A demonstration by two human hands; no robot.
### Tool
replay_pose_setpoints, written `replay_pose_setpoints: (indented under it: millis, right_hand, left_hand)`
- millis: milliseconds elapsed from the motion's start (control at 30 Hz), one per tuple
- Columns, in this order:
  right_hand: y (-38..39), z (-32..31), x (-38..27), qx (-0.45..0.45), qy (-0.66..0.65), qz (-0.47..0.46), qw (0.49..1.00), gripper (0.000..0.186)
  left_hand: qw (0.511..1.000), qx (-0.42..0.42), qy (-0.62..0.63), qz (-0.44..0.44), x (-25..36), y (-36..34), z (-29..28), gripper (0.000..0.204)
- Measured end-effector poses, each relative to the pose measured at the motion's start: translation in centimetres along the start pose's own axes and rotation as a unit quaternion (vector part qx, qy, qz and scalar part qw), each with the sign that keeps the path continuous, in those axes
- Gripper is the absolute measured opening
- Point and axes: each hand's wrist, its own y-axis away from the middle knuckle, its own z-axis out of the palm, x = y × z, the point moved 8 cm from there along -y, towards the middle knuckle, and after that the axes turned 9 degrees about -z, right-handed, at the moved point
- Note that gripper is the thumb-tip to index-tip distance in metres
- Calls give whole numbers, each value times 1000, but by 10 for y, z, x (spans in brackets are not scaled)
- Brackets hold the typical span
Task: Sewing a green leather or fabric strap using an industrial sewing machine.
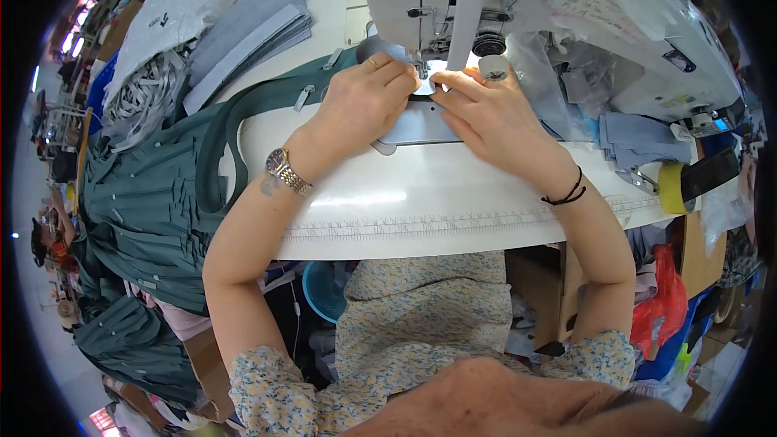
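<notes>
A white sewing machine stands at the far side of the white table, its presser foot lit by a bright lamp. My left hand is closed at the left of the foot, fingertips pressed together. A dark green zipper strip with metal pulls runs from the left up to this hand and behind it. My right hand is closed at the right of the foot, thumb and forefinger near each other in the glare. What either hand's fingertips hold is hidden. The metal plate lies between my wrists.
More dark green strips hang in a heap over the left edge. Grey fabric pieces and a white plastic bag lie back left. Grey pieces and a yellow tape roll sit right. A ruler strip lines the front edge.
</notes>
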Motion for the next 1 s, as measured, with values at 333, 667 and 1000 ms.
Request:
replay_pose_setpoints:
  millis: [333, 667, 1000]
  right_hand:
    - [0, -2, 1, 0, 14, 14, 1000, 28]
    - [3, 1, 2, 8, 30, 2, 1000, 29]
    - [4, -4, -1, 53, 51, -24, 997, 25]
  left_hand:
    - [998, -20, 55, -37, -5, 1, -5, 23]
    - [999, -48, -15, 11, 4, 5, -2, 27]
    - [989, -105, -80, 63, 15, 9, 4, 42]
